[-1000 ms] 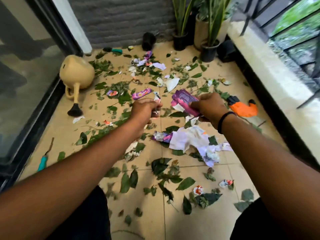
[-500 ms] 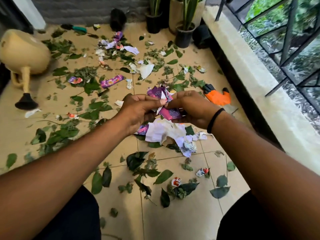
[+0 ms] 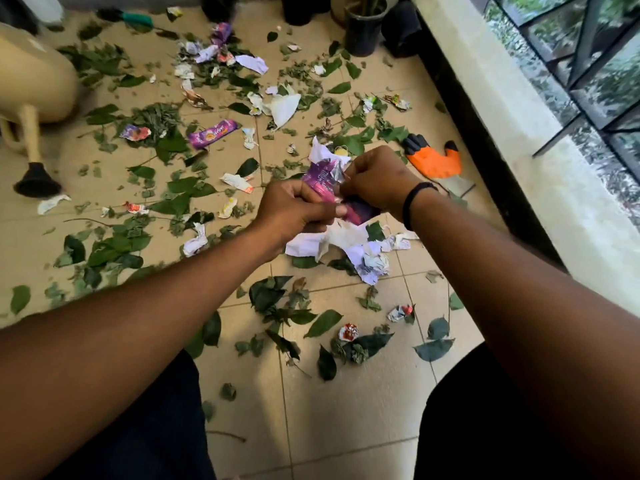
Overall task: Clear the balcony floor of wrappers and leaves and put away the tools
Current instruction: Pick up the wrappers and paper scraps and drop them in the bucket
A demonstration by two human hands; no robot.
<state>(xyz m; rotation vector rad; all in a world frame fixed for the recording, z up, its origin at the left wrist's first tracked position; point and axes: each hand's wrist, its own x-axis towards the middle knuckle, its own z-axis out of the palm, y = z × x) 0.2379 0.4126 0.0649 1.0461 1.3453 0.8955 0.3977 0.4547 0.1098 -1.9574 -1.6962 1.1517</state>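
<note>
Both hands are up over the tiled floor (image 3: pixel 346 410), meeting at one bundle of purple wrappers (image 3: pixel 320 178): left hand (image 3: pixel 294 211) has its fingers curled round the lower part, right hand (image 3: pixel 375 178) pinches the top edge, black band on that wrist. White paper sticks out above the bundle. Under my hands lies a heap of crumpled white paper (image 3: pixel 346 244) on the floor. More wrappers are spread ahead: a purple bar wrapper (image 3: pixel 213 133) lies flat to the left, a white torn sheet (image 3: pixel 284 107) beyond it, small red-and-white scraps near my knees. Green leaves (image 3: pixel 322 322) are scattered over most of the tiles. Containers: a beige watering can (image 3: pixel 31 84) stands at far left, spout down to a black rose; can't tell what's in it. A black pot (image 3: pixel 360 32) at the top edge holds a plant, only the stem base shows. An orange-and-black glove (image 3: pixel 433 159) lies by the ledge (image 3: pixel 519 133) on the right. A green-handled tool (image 3: pixel 133 18) lies at the far wall.
</note>
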